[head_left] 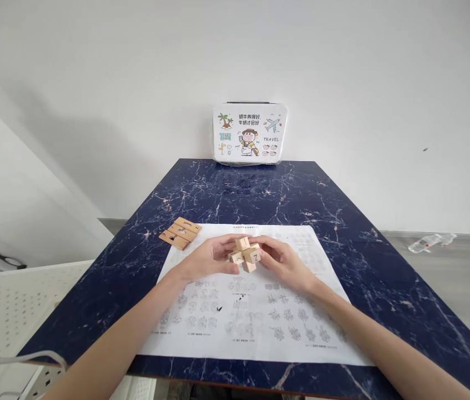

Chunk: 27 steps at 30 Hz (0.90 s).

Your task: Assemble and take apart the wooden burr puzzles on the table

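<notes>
A small wooden interlocking puzzle (243, 255) of crossed light-wood blocks is held between my two hands, above a printed sheet. My left hand (212, 256) grips it from the left, thumb low and fingers behind. From the other side my right hand (283, 262) holds it, fingertips at a block end marked with a dark character. Beneath both hands lies the white instruction sheet (235, 339), covered with small line drawings of puzzles. Flat wooden pieces with dark cut-outs or marks (180, 233) rest at the sheet's upper left corner.
Against the wall at the far table edge leans a white printed case (249, 133). The dark blue marbled table (239, 194) carries everything. A white perforated chair or rack (5, 311) with a white cable (22, 358) is at left. Plastic bottles (430, 243) lie on the floor at right.
</notes>
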Available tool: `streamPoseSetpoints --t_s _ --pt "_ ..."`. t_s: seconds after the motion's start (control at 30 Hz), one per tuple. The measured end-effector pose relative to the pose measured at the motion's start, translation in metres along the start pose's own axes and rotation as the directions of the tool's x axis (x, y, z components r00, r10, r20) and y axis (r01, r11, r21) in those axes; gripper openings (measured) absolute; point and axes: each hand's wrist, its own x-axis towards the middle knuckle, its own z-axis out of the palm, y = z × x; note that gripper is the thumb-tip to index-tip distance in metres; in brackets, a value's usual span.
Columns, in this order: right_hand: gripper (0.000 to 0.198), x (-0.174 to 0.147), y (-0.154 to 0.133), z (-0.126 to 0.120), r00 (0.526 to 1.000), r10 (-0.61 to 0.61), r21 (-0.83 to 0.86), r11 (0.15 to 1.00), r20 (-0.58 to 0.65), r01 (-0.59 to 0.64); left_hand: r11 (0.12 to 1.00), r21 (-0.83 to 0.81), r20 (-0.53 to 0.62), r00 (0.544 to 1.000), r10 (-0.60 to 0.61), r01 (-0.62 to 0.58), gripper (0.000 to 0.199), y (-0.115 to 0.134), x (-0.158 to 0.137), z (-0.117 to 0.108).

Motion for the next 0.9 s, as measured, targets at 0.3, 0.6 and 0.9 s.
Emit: streamPoseSetpoints --t_s 0.3,0.6,0.9 --pt "0.032 0.0 0.004 0.003 0.991 0.071 0.0 0.997 -0.114 -0.072 0.988 0.148 -0.151 0.986 0.072 -0.05 0.059 -0.001 0.004 0.002" --pt "0.021 -0.002 -0.002 0.008 0.997 0.052 -0.149 0.987 -0.059 -0.06 0.823 0.568 -0.257 0.953 0.163 0.013 0.06 0.007 -0.001 0.019" --pt "0.021 -0.004 -0.005 0.009 0.988 -0.112 -0.327 0.942 -0.105 0.072 0.759 0.651 -0.27 0.933 0.238 -0.006 0.05 0.004 -0.001 0.02"
